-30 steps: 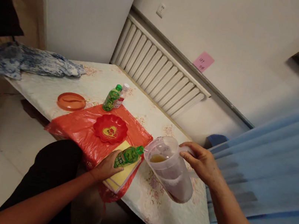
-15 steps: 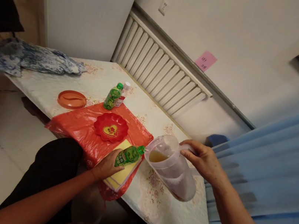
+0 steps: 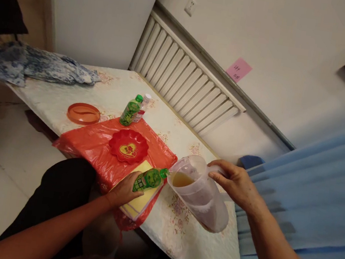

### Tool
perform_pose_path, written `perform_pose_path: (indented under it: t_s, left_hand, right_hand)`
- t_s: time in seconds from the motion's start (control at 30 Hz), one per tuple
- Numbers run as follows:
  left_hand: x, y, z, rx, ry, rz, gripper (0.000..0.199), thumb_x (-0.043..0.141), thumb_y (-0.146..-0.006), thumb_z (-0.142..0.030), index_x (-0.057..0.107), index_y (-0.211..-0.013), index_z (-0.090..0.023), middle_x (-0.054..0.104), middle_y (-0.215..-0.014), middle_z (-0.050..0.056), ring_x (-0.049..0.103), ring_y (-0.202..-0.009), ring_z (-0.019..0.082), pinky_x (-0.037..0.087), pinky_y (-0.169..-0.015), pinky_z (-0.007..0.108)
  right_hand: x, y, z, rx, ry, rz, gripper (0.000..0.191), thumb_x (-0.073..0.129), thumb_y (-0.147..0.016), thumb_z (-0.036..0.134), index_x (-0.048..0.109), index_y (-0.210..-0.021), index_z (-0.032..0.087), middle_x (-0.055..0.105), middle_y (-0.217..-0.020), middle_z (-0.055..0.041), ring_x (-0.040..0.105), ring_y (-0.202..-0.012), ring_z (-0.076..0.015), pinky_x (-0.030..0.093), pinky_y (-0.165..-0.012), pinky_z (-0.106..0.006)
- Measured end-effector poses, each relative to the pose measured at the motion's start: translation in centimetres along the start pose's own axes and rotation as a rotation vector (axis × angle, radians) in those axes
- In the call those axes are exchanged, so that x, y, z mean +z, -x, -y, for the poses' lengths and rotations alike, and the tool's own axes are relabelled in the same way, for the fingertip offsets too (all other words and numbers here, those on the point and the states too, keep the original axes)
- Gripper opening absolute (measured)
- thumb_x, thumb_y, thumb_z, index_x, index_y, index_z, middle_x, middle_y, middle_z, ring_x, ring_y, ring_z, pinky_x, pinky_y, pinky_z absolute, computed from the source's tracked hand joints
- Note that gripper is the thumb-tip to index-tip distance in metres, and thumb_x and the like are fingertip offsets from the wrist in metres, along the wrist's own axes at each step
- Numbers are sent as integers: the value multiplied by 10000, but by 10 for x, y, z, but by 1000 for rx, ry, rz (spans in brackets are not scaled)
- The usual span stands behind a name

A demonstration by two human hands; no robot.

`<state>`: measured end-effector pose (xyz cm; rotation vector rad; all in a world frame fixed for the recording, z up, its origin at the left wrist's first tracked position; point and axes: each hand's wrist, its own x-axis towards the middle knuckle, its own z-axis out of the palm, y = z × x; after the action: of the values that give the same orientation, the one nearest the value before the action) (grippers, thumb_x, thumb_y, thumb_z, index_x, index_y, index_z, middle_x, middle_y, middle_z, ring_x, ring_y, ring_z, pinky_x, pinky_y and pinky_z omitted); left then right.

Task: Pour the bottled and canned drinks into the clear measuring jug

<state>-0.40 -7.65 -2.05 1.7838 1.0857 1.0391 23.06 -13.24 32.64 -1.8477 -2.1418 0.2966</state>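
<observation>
Head camera: above the near edge, looking forward and down
Long pale flower-patterned desk [image 3: 193, 247]: close below, mid-view
White ribbed metal radiator [image 3: 183, 74]: farther off, slanting down rightward

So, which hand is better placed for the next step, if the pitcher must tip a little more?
Probably the right hand: it holds the pitcher by the handle. The left hand is occupied, gripping a green bottle with its mouth at the pitcher's rim.

Pink note [image 3: 239, 69]: handwriting unclear | held green bottle [image 3: 149, 179]: label [image 3: 142, 182] characters unreadable
</observation>
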Motion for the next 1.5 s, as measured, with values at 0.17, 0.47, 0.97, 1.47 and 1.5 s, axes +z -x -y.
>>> perform_pose_path:
  t_s: [0.17, 0.47, 0.97, 1.47, 1.5]
  left_hand:
    - [0, 0, 1, 0, -7, 7, 670, 707, -723, -326, 443, -1319, -171, 576, -1303, 131, 537, -1247, 309, 421, -1092, 485]
    - [-2, 0, -2, -11, -11, 17, 675, 709, -709, -316, 446, -1310, -157, 577, -1293, 141, 543, -1238, 311, 432, -1083, 485]
    - [-2, 0, -1, 11, 13, -11, 653, 731, -690, -310, 489, -1282, -176, 605, -1258, 122, 572, -1205, 299, 456, -1061, 464]
    - [0, 0, 2, -7, 13, 8, 667, 721, -703, -309, 456, -1301, -182, 574, -1280, 130, 537, -1237, 317, 424, -1081, 495]
    - [0, 0, 2, -9, 12, 8, 668, 721, -703, -311, 455, -1303, -181, 572, -1283, 131, 538, -1236, 316, 424, -1081, 493]
  right_hand:
    - [0, -2, -2, -3, 11, 10, 247, 630, -832, 433, 695, -979, 245, 715, -875, -12, 629, -760, -184, 487, -712, -290]
    - [-1, -3, 2, -17, 27, 16, 243, 628, -834, 426, 697, -974, 241, 712, -844, -5, 627, -733, -175, 482, -673, -274]
    - [-2, -5, 6, -16, 15, 34, 223, 632, -833, 408, 694, -957, 234, 701, -838, -7, 620, -740, -176, 473, -685, -278]
    - [-3, -8, 10, -35, 14, 38, 224, 639, -829, 403, 700, -942, 219, 675, -766, -2, 595, -679, -162, 469, -634, -268]
    - [-3, -8, 10, -36, 15, 38, 226, 638, -829, 405, 700, -941, 218, 679, -771, -6, 599, -684, -165, 472, -636, -271]
